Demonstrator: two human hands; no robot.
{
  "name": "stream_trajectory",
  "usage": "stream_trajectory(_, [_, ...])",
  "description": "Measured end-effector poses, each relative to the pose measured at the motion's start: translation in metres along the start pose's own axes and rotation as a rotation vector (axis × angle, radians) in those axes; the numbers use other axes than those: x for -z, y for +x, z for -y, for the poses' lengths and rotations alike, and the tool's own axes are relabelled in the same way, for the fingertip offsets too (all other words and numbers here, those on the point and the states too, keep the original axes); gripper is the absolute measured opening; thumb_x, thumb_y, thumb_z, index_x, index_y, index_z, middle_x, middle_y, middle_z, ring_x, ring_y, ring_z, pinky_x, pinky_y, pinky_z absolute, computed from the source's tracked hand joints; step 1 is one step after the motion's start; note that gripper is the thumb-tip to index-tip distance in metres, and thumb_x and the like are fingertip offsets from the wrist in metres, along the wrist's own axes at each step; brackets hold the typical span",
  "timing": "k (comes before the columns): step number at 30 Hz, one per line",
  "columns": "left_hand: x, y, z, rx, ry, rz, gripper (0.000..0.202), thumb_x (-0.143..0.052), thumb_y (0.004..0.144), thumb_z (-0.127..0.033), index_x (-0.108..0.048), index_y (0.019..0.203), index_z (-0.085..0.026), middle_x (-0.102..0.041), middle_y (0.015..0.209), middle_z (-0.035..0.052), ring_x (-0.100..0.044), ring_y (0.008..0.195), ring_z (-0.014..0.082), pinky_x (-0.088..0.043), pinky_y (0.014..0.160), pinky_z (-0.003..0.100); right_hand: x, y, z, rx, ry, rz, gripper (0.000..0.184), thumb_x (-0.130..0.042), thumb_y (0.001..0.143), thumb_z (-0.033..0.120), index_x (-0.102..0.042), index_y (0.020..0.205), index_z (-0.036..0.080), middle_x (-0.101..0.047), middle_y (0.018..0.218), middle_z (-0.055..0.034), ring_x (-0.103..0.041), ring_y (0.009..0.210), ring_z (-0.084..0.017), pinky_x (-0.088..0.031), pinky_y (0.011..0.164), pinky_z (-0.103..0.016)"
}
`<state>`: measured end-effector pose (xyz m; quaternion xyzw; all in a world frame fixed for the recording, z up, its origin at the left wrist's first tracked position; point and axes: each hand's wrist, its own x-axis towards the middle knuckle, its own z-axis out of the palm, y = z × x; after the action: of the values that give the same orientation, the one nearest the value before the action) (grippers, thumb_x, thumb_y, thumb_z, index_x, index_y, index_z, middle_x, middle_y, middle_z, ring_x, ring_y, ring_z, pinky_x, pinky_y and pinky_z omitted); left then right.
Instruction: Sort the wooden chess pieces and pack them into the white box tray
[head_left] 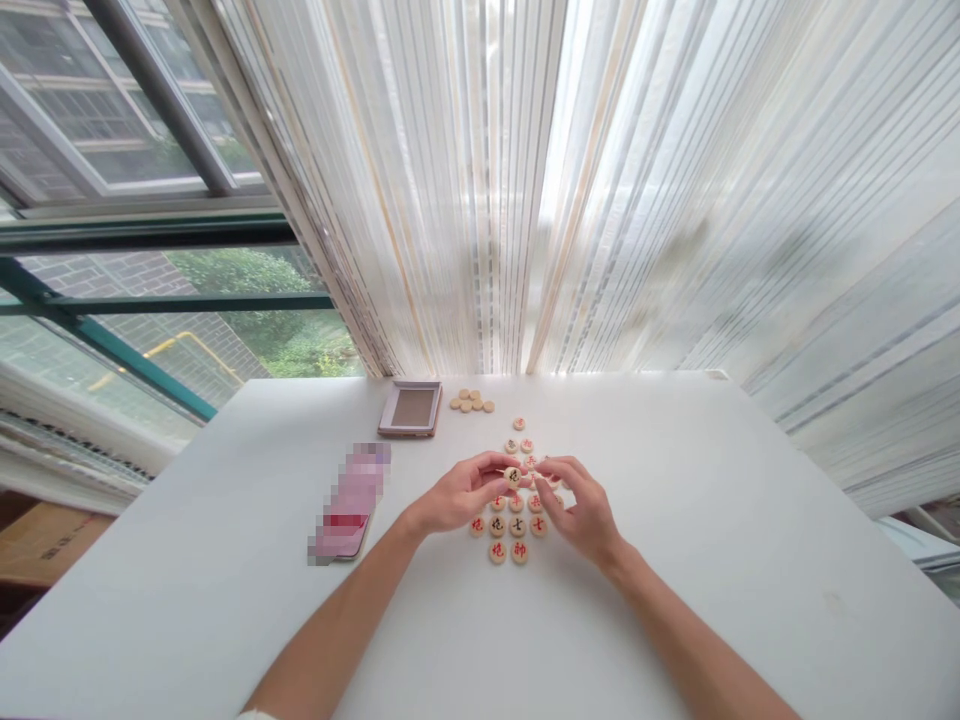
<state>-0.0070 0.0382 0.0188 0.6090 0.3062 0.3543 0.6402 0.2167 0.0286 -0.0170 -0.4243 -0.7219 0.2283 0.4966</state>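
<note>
A Chinese chess piece (512, 477) with a black character is pinched between the thumb and fingers of my left hand (469, 492), its marked face toward me. Just right of it, my right hand (581, 505) hovers over the group with thumb and fingers curved and apart. Below and between the hands lie rows of round wooden pieces with red or black characters, among them a red piece (497, 551) and another red piece (520, 551) at the near end. A single red piece (519, 424) sits at the far tip. My hands hide part of the middle rows.
Several blank-side-up pieces (472, 401) lie in a cluster toward the back of the white table (712, 560). Left of them is a shallow open box (412, 408). A pink phone-like object (351, 505), partly blurred, lies left of my left hand. Curtains (480, 200) hang behind the table.
</note>
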Motion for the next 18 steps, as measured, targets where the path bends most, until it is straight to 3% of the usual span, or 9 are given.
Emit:
stream_trajectory(4, [-0.005,-0.007,0.006,-0.003,-0.142,0.005,0.038,-0.068,0.093,-0.037,-0.062,0.125,-0.019,-0.067,0.124,0.0128,-0.065,0.117,0.0270,-0.052,0.103,0.046,-0.005,-0.004,0.008,0.191,-0.020,0.058,0.035,-0.066,0.089,0.019,-0.066,0.122,0.030,-0.066,0.115,-0.0091,-0.064,0.110,-0.026,-0.056,0.095,-0.045])
stream_trajectory(8, [-0.008,-0.011,0.011,0.030,-0.149,-0.004,0.036,-0.067,0.093,-0.037,-0.063,0.123,-0.018,-0.067,0.125,0.0128,-0.067,0.112,0.0251,-0.053,0.101,0.042,-0.008,-0.005,0.011,0.272,-0.035,0.093,0.044,-0.069,0.088,0.015,-0.063,0.127,0.033,-0.065,0.116,-0.0085,-0.065,0.107,-0.025,-0.059,0.089,-0.041])
stream_trajectory(12, [-0.010,-0.013,0.016,0.041,-0.107,-0.040,0.036,-0.069,0.092,-0.037,-0.062,0.121,-0.017,-0.070,0.119,0.0127,-0.068,0.110,0.0236,-0.054,0.096,0.037,-0.011,-0.005,0.010,0.284,-0.040,0.115,0.041,-0.066,0.089,0.013,-0.064,0.125,0.034,-0.067,0.114,-0.0074,-0.067,0.104,-0.023,-0.060,0.086,-0.039])
stream_trajectory(18, [-0.011,-0.016,0.016,0.115,-0.025,-0.115,0.035,-0.069,0.091,-0.039,-0.056,0.116,-0.018,-0.075,0.098,0.0098,-0.074,0.089,0.0209,-0.057,0.078,0.032,-0.013,-0.006,0.010,0.243,0.004,0.137,0.037,-0.065,0.091,0.015,-0.065,0.124,0.032,-0.074,0.113,-0.0056,-0.070,0.104,-0.023,-0.060,0.088,-0.040])
